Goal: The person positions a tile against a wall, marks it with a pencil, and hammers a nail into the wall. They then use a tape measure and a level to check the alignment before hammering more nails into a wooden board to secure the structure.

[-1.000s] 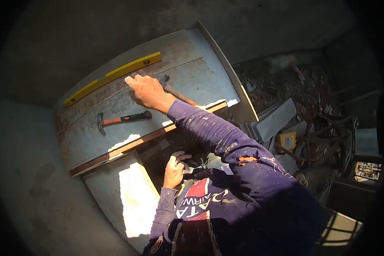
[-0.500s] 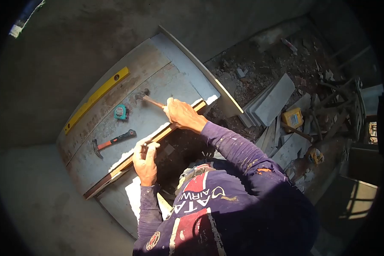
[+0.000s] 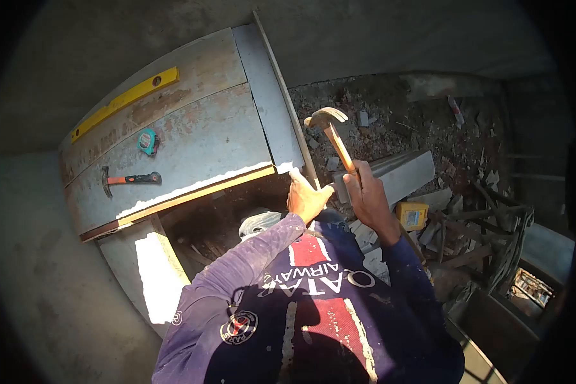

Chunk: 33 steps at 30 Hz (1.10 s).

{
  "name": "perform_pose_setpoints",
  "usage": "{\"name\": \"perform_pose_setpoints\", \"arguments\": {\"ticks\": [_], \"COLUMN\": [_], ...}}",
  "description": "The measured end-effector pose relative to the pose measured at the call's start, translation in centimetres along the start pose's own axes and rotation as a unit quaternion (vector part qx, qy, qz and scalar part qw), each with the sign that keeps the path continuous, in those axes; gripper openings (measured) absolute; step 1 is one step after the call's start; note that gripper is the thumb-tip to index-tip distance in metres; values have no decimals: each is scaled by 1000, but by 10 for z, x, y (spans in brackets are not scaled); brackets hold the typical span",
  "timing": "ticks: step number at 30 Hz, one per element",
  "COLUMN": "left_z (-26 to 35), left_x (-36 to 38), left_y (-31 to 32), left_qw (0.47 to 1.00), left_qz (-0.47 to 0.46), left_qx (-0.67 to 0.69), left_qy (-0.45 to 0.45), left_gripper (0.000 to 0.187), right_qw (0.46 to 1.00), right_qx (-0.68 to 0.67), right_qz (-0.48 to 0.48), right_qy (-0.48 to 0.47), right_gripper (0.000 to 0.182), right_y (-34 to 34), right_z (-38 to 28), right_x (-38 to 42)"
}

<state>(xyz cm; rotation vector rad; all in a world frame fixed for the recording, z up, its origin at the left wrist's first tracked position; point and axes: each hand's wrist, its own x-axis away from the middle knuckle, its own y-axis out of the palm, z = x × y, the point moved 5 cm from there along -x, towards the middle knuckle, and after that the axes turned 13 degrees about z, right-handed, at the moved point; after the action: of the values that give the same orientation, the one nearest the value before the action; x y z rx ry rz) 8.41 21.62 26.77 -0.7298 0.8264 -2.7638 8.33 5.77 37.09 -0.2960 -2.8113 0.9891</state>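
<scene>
One yellow level lay at ten o'clock on the surface, near one teal tape measure; the first of two hammers, the dark-handled hammer, lay at nine o'clock. Mid-view, the left hand had its fingers grasping the near end of one upright board, which stood between the surface and the rubble. At three o'clock the right hand had its fingers clenched round the second, wood-handled hammer, its head raised toward one o'clock. Several slabs lay beyond that hand, with one yellow box just below them.
</scene>
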Motion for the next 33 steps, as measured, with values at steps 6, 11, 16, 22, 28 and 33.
{"name": "perform_pose_setpoints", "arguments": {"ticks": [6,11,16,22,28,33], "left_z": [-1,-2,-2,-10,-2,-9], "left_x": [-3,-12,-15,-17,-14,-16], "left_y": [1,0,2,8,0,0], "left_qw": [990,987,983,975,984,983], "left_qz": [-67,-98,-130,-164,-123,-126], "left_qx": [-50,-69,-83,-93,-89,-99], "left_qy": [-110,-105,-98,-117,-96,-84], "left_gripper": [57,66,74,75,89,97], "right_qw": [996,994,988,990,977,992], "right_qx": [35,57,78,47,152,81], "right_qz": [-79,-61,-74,-25,-122,-87], "right_qy": [-20,-76,-108,-128,-82,-41], "right_gripper": [24,22,18,14,17,20], "right_y": [10,10,7,-4,9,5], "right_z": [3,-5,-6,-2,32,36], "right_x": [-18,-36,-48,-38,-42,-41]}}
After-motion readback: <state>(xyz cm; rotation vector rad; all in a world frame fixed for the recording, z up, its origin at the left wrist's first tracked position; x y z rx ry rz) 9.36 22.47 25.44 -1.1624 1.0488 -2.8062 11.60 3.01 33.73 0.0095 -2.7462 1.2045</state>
